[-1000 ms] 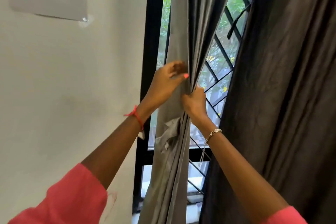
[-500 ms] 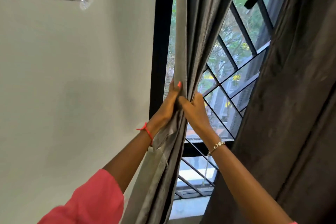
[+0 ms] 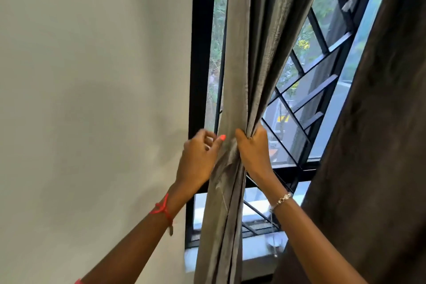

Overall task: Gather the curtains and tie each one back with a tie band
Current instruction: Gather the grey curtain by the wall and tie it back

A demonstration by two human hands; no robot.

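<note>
By the window [image 3: 200,53] our right hand [image 3: 252,152] squeezes the grey curtain [image 3: 251,53] tight; our left hand [image 3: 198,159], curled beside it, should tuck loose folds in

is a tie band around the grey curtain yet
No, the right hand grips the bunched curtain and nothing is tied around it.

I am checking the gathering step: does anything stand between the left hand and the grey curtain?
Nothing visible does. The left hand is at the left edge of the grey curtain, with no object between them; whether it grips the cloth is unclear. The right hand grips the gathered folds.
</note>
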